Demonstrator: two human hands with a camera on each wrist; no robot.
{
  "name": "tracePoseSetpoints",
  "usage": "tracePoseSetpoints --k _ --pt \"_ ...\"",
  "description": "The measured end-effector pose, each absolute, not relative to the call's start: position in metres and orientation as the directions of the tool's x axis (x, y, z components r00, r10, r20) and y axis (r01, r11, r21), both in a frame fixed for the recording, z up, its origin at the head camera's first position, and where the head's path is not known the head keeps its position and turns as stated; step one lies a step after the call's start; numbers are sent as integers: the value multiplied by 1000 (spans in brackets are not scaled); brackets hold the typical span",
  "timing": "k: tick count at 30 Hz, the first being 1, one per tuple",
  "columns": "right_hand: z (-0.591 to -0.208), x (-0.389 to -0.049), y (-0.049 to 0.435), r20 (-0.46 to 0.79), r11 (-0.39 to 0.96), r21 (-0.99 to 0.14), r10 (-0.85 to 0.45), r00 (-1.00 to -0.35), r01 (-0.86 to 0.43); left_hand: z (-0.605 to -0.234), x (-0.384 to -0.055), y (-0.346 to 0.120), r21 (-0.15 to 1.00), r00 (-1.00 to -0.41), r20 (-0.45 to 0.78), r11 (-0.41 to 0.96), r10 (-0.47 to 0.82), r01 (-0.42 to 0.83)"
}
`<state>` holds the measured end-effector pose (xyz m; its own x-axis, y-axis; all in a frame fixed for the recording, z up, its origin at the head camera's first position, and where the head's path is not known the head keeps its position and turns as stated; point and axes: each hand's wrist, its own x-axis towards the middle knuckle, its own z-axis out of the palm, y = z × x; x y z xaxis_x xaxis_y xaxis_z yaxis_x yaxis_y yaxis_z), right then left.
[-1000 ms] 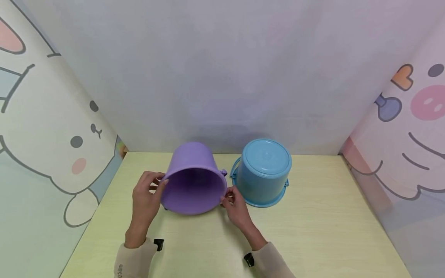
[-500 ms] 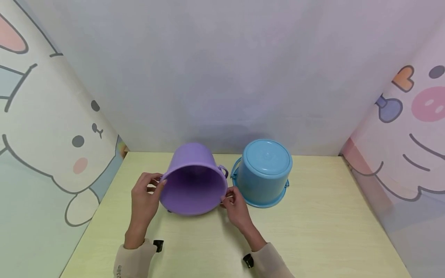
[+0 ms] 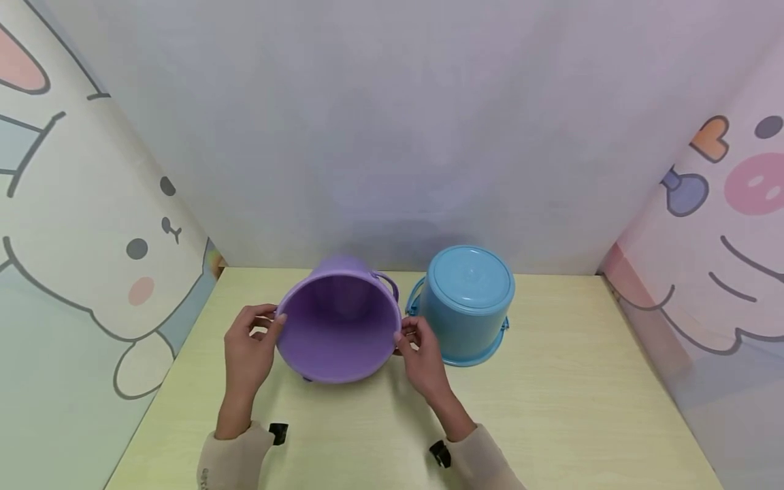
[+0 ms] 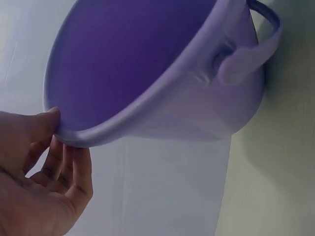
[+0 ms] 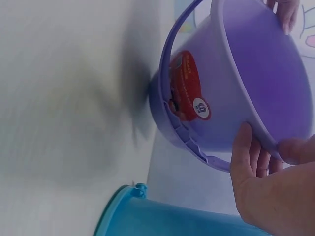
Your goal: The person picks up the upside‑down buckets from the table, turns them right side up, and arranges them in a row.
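Observation:
A purple bucket point(image 3: 339, 333) is tilted with its open mouth toward me. My left hand point(image 3: 250, 350) pinches its rim on the left, thumb inside and fingers outside, as the left wrist view also shows. On the opposite side my right hand point(image 3: 422, 357) pinches the rim in the same way. The bucket's purple handle point(image 5: 170, 54) hangs around its far side, past a red label point(image 5: 186, 86) in the right wrist view. Just right of my right hand, a light blue bucket point(image 3: 468, 306) stands upside down, its base facing up.
The pale wooden table point(image 3: 563, 381) runs back to a grey-white curtain point(image 3: 392, 136). Side panels carry a cartoon bear point(image 3: 110, 224) on the left and a cartoon pig point(image 3: 735, 224) on the right. The blue bucket's handle point(image 3: 415, 296) juts out toward the purple bucket.
The purple bucket has tipped up, so more of its inside shows, and turned so its handle shows at the upper right. Both hands stay on the rim; the blue bucket has not moved.

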<state>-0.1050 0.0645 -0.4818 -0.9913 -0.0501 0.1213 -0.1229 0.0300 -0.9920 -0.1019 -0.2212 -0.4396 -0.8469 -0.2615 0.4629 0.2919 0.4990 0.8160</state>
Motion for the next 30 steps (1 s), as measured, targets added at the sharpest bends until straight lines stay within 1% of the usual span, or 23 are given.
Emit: tracePoseSetpoints --k 5,9,16,20,30 --pt "-472 -106 65 159 26 -987 -39 -986 -160 -436 -101 -223 871 -876 366 446 -314 204" --pt "-467 -105 65 166 27 -985 -40 -985 -168 -433 -101 -223 902 -892 290 411 -347 133" --pt "-462 -102 65 166 39 -985 -74 -983 -169 -428 -100 -224 932 -906 217 353 -363 81" --pt "-459 -102 65 179 49 -982 -96 -979 -184 -427 -100 -226 954 -916 160 297 -368 47" --pt "-449 -106 66 173 25 -984 -67 -983 -175 -422 -104 -227 990 -928 12 135 -371 -41"
